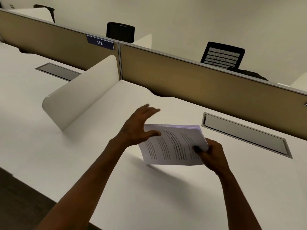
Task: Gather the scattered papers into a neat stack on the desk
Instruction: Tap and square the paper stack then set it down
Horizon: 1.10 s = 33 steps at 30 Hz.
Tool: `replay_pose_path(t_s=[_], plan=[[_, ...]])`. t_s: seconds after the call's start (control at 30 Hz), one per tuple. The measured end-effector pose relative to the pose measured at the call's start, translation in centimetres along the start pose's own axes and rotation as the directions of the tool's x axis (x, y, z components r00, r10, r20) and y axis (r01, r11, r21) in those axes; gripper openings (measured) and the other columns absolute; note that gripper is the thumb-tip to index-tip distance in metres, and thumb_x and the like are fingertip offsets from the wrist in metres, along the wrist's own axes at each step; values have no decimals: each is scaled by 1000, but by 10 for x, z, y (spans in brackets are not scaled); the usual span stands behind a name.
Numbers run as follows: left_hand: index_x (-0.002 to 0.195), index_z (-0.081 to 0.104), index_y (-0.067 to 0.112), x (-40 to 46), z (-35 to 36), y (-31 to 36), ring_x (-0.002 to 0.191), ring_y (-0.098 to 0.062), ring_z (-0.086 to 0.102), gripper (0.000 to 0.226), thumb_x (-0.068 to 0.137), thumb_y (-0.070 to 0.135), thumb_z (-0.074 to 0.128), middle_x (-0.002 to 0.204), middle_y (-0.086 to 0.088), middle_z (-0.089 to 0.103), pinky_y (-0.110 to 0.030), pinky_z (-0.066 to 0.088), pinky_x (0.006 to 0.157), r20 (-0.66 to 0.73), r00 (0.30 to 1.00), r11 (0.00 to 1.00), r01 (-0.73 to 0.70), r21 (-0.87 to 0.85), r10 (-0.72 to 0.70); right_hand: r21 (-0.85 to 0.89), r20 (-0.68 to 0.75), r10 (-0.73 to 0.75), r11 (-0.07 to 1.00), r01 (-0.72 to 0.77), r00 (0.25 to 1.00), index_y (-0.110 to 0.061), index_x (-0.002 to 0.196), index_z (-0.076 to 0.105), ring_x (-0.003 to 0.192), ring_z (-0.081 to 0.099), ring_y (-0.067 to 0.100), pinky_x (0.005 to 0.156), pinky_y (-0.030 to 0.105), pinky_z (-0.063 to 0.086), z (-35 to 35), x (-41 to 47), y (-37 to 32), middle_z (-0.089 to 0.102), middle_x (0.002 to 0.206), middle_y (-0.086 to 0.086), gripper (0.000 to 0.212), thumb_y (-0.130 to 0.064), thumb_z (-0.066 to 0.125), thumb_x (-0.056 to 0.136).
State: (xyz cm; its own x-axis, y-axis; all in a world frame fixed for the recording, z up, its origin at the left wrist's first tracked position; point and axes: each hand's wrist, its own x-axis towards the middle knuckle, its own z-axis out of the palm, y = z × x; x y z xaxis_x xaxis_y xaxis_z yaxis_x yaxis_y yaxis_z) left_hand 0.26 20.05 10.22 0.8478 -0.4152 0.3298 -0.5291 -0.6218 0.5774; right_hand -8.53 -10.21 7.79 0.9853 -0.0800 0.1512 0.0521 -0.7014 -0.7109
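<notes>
The right hand [211, 155] pinches the near right corner of a thick stack of printed papers [172, 145], thumb on top and fingers curled beneath, holding it tilted with its lower left corner close to or touching the white desk [166, 196]. The left hand [139, 127] is spread open at the stack's left edge, fingers fanned apart and blurred, thumb resting across the top sheet. The stack sits over the middle of the desk, nearer its far edge than its near one. A cable hatch [245, 135] is set into the desk toward the far right corner, and a white divider [79, 95] stands along the left edge
</notes>
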Motion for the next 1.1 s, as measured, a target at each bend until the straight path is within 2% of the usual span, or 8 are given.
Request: replay_pose_path(t_s=[0.07, 0.13, 0.27, 0.4, 0.53, 0.67, 0.83, 1.1], plan=[[143, 48, 33, 11, -2, 10, 131, -11, 52, 71, 79, 46, 76, 138, 9, 61, -29, 42, 108, 123, 992, 998, 13, -57, -6, -95, 31, -88, 991, 90, 996, -18, 85, 73, 65, 60, 1, 54, 10, 40, -9, 8, -15, 65, 71, -15, 13, -5, 71, 81], [130, 63, 28, 16, -1, 13, 104, -14, 68, 48, 84, 34, 74, 116, 5, 74, -24, 52, 85, 202, 978, 992, 77, -95, -57, -161, 70, -131, 977, 140, 989, -19, 82, 71, 62, 57, 10, 54, 14, 39, -16, 13, -29, 63, 69, -13, 13, -6, 70, 80], [101, 78, 25, 10, 7, 10, 72, -8, 67, 16, 91, 28, 66, 84, 15, 71, -17, 44, 62, 161, 979, 970, 154, -189, -124, -143, 113, -139, 978, 155, 984, -30, 87, 73, 68, 61, 3, 55, 10, 40, -31, 15, -35, 64, 70, -24, 15, -20, 74, 77], [90, 76, 29, -5, 8, -4, 72, -5, 69, 8, 91, 28, 68, 83, 11, 74, -17, 48, 63, 50, 978, 909, 209, -362, -205, 113, 65, -35, 993, 28, 997, -35, 105, 69, 83, 70, 5, 68, 17, 55, -43, 17, -14, 74, 92, -15, 37, -47, 81, 72], [88, 77, 29, -18, 10, -16, 82, -15, 75, 13, 87, 37, 67, 92, 5, 79, -23, 58, 69, 50, 947, 725, 276, -630, -318, 671, 208, 83, 712, -204, 975, -23, 137, 51, 112, 66, 30, 89, 35, 53, -19, 9, 14, 71, 116, 15, 69, -16, 80, 75], [89, 79, 27, -26, 26, -21, 87, -20, 75, 12, 88, 33, 68, 97, 1, 79, -26, 59, 73, 94, 928, 603, 309, -736, -361, 749, 296, 6, 618, -236, 955, -20, 135, 53, 112, 67, 29, 88, 35, 57, 20, -3, 9, 69, 123, 14, 65, -17, 80, 76], [91, 78, 27, -37, 49, -23, 87, -24, 75, 14, 86, 37, 69, 98, -1, 79, -33, 59, 76, 136, 908, 560, 356, -748, -396, 769, 91, 181, 612, -185, 979, -22, 101, 76, 96, 73, 24, 75, 30, 61, 52, -7, -4, 76, 108, 6, 23, -6, 72, 85], [106, 75, 29, -50, 69, -27, 98, -23, 73, 18, 90, 33, 68, 108, 0, 77, -39, 60, 87, 166, 896, 535, 385, -752, -411, 753, 11, 215, 641, -149, 977, -17, 113, 70, 102, 70, 23, 83, 37, 59, 73, -21, 10, 74, 113, 5, 27, -19, 71, 86]])
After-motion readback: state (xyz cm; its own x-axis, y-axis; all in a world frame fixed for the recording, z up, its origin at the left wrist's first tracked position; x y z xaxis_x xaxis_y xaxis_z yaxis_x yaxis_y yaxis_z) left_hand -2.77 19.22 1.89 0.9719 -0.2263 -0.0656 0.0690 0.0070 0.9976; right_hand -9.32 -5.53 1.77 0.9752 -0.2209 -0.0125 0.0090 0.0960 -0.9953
